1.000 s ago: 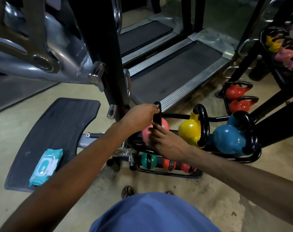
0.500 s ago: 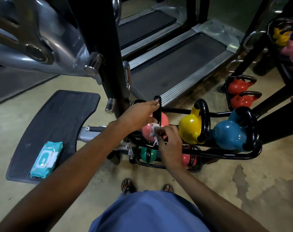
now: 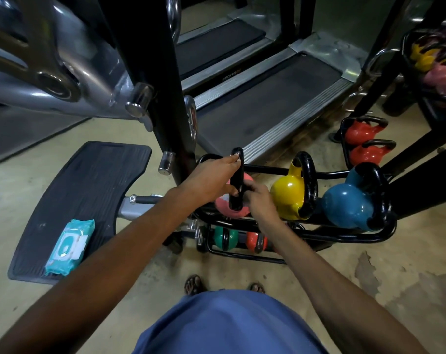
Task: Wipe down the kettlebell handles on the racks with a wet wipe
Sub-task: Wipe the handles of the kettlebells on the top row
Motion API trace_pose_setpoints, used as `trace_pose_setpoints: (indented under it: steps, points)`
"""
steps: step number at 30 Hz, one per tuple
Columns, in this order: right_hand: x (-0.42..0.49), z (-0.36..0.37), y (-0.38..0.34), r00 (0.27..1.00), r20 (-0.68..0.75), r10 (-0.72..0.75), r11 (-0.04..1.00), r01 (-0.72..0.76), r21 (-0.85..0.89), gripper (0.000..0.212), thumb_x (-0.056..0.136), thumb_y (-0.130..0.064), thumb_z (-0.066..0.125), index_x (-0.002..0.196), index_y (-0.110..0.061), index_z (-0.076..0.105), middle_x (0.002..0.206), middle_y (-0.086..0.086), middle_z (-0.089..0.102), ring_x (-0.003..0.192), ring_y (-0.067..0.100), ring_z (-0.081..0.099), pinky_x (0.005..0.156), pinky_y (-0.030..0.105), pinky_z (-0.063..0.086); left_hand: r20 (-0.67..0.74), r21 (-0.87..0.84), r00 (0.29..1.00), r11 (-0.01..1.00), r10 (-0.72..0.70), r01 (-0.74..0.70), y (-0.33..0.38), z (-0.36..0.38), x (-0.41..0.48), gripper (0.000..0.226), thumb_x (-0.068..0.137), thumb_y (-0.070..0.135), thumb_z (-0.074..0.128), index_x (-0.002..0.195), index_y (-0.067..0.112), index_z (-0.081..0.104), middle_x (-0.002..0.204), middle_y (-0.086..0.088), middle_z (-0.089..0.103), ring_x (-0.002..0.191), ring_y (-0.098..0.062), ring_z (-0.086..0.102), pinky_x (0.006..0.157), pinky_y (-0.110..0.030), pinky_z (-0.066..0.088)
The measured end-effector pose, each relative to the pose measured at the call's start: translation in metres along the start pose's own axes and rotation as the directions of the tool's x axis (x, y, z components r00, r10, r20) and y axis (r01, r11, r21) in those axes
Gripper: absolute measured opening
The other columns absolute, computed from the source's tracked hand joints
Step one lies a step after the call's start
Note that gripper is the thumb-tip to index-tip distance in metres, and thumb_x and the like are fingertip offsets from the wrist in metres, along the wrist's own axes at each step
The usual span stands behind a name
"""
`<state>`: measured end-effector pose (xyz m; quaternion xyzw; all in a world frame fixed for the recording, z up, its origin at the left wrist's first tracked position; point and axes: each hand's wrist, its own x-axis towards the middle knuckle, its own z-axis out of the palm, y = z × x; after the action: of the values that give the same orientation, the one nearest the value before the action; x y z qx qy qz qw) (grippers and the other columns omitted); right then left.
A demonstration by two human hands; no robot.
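Head view: the left hand [image 3: 211,176] wraps the top of the black loop-shaped metal handle [image 3: 235,198] of the round pink kettlebell [image 3: 229,212]. Its fingers [image 3: 235,157] hook over the crown with the thumb beneath, probably to steady the bell and keep the loop standing free of the black tubular steel rack [image 3: 319,237]. The right hand [image 3: 259,199] is curled round the lower right side of the same loop, its fingers closed on it. The wet wipe is not visible; it is likely bunched inside that grip against the metal, though I cannot confirm it. So the handle runs between the two hands, the top held and the lower part in the wiping fist. Just to the right on the upper tier sit the glossy yellow kettlebell [image 3: 285,195] and the blue kettlebell [image 3: 344,206], neither hand on their handles. The teal plastic pack of wipes [image 3: 69,246] lies well to the left on the black ribbed rubber footplate [image 3: 94,180], probably parked there for a fresh sheet
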<state>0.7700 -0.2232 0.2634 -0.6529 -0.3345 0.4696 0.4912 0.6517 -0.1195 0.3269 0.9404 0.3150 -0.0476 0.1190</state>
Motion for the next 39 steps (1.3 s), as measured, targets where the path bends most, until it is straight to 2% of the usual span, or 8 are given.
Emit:
trace_pose_setpoints:
  steps: [4,9,19,23,27,32,36,39]
  points:
    - [0.010,-0.011,-0.012,0.987,0.147,0.066,0.997,-0.073,0.039,0.037,0.094,0.016,0.041,0.102,-0.005,0.070,0.086,0.006,0.075,0.080,0.013,0.074,0.077,0.027,0.058,0.005,0.015,1.000,1.000,-0.003,0.003,0.001,-0.003,0.000,0.080,0.085,0.042,0.075,0.152,0.014,0.039,0.163,0.002,0.029,0.139,-0.025,0.043,0.106,-0.039,0.040]
    - [-0.020,-0.026,0.003,0.992,0.080,0.096,0.995,-0.096,-0.007,0.029,0.096,0.004,0.060,0.115,-0.016,0.069,0.101,0.004,0.071,0.080,0.008,0.064,0.065,0.018,0.051,0.020,-0.005,1.000,1.000,-0.007,0.007,-0.001,-0.003,0.000,0.086,0.084,0.046,0.074,0.155,0.015,0.035,0.164,0.002,0.026,0.144,-0.021,0.038,0.110,-0.039,0.037]
    - [-0.039,-0.023,0.006,0.999,0.038,0.038,0.996,-0.041,0.078,0.028,0.098,0.001,0.060,0.109,-0.023,0.070,0.101,0.007,0.074,0.084,0.013,0.071,0.071,0.029,0.061,0.036,0.024,0.999,1.000,-0.013,0.012,0.000,-0.002,0.001,0.087,0.084,0.046,0.075,0.154,0.014,0.035,0.164,0.000,0.027,0.140,-0.026,0.043,0.109,-0.044,0.042]
    - [-0.020,-0.020,0.004,0.995,-0.083,-0.053,0.999,0.053,-0.009,0.005,0.095,-0.012,0.071,0.099,-0.013,0.074,0.092,0.005,0.077,0.083,0.013,0.072,0.073,0.026,0.057,0.023,0.037,1.000,0.999,-0.013,0.012,0.001,-0.002,0.001,0.086,0.084,0.046,0.074,0.154,0.014,0.034,0.164,0.001,0.025,0.141,-0.026,0.042,0.108,-0.043,0.042]
    - [-0.019,-0.011,0.017,0.979,-0.164,-0.120,0.992,0.111,-0.060,0.010,0.098,-0.024,0.067,0.098,-0.018,0.075,0.091,-0.001,0.076,0.091,0.016,0.071,0.082,0.030,0.055,0.023,0.036,1.000,0.999,-0.020,0.019,-0.001,0.002,0.000,0.088,0.087,0.047,0.071,0.157,0.014,0.029,0.166,0.001,0.021,0.141,-0.027,0.041,0.108,-0.041,0.040]
    - [-0.011,0.004,0.014,0.986,-0.164,-0.028,1.000,0.028,0.000,0.024,0.106,-0.022,0.053,0.101,-0.031,0.074,0.101,0.001,0.076,0.100,0.017,0.071,0.088,0.036,0.057,-0.170,-0.005,0.985,1.000,0.007,-0.008,0.004,0.025,-0.022,0.066,0.092,0.035,0.069,0.150,0.015,0.044,0.159,0.002,0.037,0.135,-0.023,0.049,0.107,-0.041,0.044]
    - [-0.016,0.004,0.013,0.987,-0.157,-0.022,0.997,0.034,0.074,0.026,0.107,-0.020,0.050,0.103,-0.011,0.074,0.096,0.023,0.072,0.091,0.035,0.073,0.074,0.045,0.063,-0.278,-0.078,0.960,0.995,0.037,-0.061,0.016,0.061,-0.053,0.061,0.087,0.017,0.070,0.145,0.010,0.050,0.155,-0.006,0.044,0.131,-0.025,0.053,0.106,-0.041,0.049]
    - [0.004,0.008,0.003,0.959,-0.283,-0.022,0.999,0.029,0.022,0.027,0.106,-0.020,0.050,0.099,-0.016,0.076,0.091,0.009,0.076,0.089,0.025,0.072,0.084,0.046,0.060,-0.288,-0.071,0.957,0.996,0.039,-0.062,0.023,0.072,-0.064,0.071,0.086,0.014,0.068,0.152,0.011,0.040,0.160,-0.008,0.035,0.143,-0.022,0.040,0.118,-0.038,0.036]
